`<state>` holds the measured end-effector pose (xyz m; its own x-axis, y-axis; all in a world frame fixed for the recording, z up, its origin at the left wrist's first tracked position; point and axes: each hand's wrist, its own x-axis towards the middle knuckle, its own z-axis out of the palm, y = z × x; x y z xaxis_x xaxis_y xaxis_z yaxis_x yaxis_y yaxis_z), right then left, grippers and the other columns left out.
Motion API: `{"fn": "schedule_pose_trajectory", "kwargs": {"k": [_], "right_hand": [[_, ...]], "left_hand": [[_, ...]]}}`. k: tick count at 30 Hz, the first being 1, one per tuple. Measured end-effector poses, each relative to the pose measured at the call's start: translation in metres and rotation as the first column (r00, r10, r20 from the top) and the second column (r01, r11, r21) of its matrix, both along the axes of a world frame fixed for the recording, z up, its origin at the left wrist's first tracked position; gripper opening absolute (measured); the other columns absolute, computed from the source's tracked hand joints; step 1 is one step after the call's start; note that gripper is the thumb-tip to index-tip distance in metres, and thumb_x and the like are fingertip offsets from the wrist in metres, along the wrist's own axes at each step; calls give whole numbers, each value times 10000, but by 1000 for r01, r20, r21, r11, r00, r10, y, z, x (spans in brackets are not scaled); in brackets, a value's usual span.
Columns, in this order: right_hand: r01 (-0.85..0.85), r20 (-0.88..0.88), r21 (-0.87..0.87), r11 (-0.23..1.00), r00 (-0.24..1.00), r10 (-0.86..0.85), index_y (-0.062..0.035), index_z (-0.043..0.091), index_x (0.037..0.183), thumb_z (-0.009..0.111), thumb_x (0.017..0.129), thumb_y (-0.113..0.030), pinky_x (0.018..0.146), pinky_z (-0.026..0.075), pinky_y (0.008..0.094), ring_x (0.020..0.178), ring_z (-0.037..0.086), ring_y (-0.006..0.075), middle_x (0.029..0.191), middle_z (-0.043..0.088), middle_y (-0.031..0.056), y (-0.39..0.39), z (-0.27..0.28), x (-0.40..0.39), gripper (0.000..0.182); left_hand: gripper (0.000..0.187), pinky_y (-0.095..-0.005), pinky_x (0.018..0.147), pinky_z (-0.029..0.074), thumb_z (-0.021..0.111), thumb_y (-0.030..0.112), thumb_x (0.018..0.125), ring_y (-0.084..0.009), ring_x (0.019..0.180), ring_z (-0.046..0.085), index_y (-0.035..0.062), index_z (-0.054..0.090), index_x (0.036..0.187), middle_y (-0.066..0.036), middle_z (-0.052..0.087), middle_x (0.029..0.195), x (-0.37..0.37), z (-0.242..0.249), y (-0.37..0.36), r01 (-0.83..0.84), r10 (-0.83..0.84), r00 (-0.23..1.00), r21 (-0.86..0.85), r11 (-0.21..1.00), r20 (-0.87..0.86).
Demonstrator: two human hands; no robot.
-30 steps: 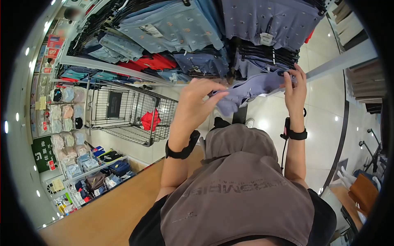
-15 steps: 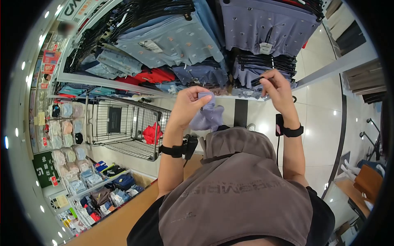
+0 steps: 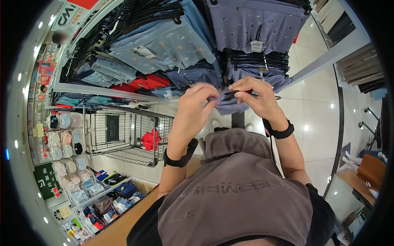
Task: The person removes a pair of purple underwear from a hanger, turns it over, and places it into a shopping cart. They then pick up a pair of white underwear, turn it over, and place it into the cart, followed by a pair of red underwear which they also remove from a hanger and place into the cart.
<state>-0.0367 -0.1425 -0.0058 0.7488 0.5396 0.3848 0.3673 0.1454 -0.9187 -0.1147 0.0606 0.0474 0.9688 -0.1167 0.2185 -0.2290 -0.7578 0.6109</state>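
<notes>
My right hand (image 3: 262, 100) is closed around the end of a black clip hanger (image 3: 232, 94), thumb and fingers pinching near its clip. Beside it my left hand (image 3: 196, 110), slightly blurred, pinches the edge of a lavender garment (image 3: 230, 108). The cloth hangs below the hanger, between both hands. Whether the clip grips the cloth is hidden by my fingers. Just beyond my hands hang lavender printed shorts (image 3: 254, 30) on black hangers, with more on a lower row. Light blue printed shorts (image 3: 164, 51) hang to their left.
A wire shopping cart (image 3: 123, 135) stands at my left with a red garment (image 3: 151, 140) in it. A white rack post (image 3: 324, 61) slants down on the right. Packaged goods (image 3: 65, 135) line the far-left wall. A wooden bench (image 3: 117, 219) runs along my lower left.
My hands have come together. The right moved left with the hanger, and the left moved right, bringing the lavender garment up against it.
</notes>
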Motion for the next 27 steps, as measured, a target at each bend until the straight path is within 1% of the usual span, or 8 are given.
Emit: {"fn": "schedule_pose_trajectory", "kwargs": {"k": [2,5,7,15,21,22,24,27], "right_hand": [[13,74,12,1000,997,-14,23,658,929,667,861,-52,571,489,246,631,628,131,968,688,111,-2,5,-5,102],[49,173,35,998,983,-55,13,666,897,689,834,-56,575,496,253,670,661,159,974,701,118,-7,16,-10,96],[72,367,52,996,926,-86,-2,670,864,719,805,-66,588,510,261,736,690,181,963,712,121,-10,23,-12,100],[-97,158,199,975,985,66,-14,666,869,742,789,-64,723,521,306,854,673,220,930,701,115,-10,32,-23,122],[-11,88,200,980,996,-7,-37,641,943,738,807,-111,819,462,345,893,585,221,923,675,70,-4,25,-24,183],[-2,84,204,979,996,-16,-37,641,943,738,807,-111,819,462,345,893,585,221,923,675,70,-4,26,-22,183],[-8,339,103,995,940,-27,-38,637,1039,725,817,-90,807,465,344,893,587,221,970,670,69,-6,31,-14,244],[213,394,-25,977,900,-186,-37,629,1119,636,895,-167,803,466,331,938,591,202,1035,665,71,-16,49,-12,259]], "left_hand": [[180,-327,745,465,758,8,722,-174,790,626,32,698,890,-74,701,852,-1,0,-3,-79,71,997,-328,941,-34],[173,-322,724,453,794,10,678,-165,760,633,33,711,828,-75,710,825,-6,13,-10,-71,70,997,-265,962,-13],[166,-307,715,448,802,12,667,-158,740,632,31,715,807,-72,710,800,-10,19,-11,-16,27,999,-283,959,33],[163,-277,707,439,823,-22,626,-152,682,615,22,718,742,-73,708,766,-21,38,-12,133,-136,991,-402,906,20],[147,-273,711,476,811,18,696,-155,768,642,0,708,800,-69,680,757,-17,39,-26,7,-19,1000,-484,875,-20],[159,-260,728,483,803,14,703,-143,785,646,1,714,833,-69,689,780,-16,41,-34,-94,54,995,-570,816,-87],[174,-247,746,491,795,10,709,-131,803,650,3,720,867,-69,697,803,-16,40,-37,-184,103,981,-641,745,-163],[211,-228,764,489,786,1,724,-108,817,646,-6,723,926,-65,711,863,-18,34,-24,-190,125,978,-471,862,-167]]}}
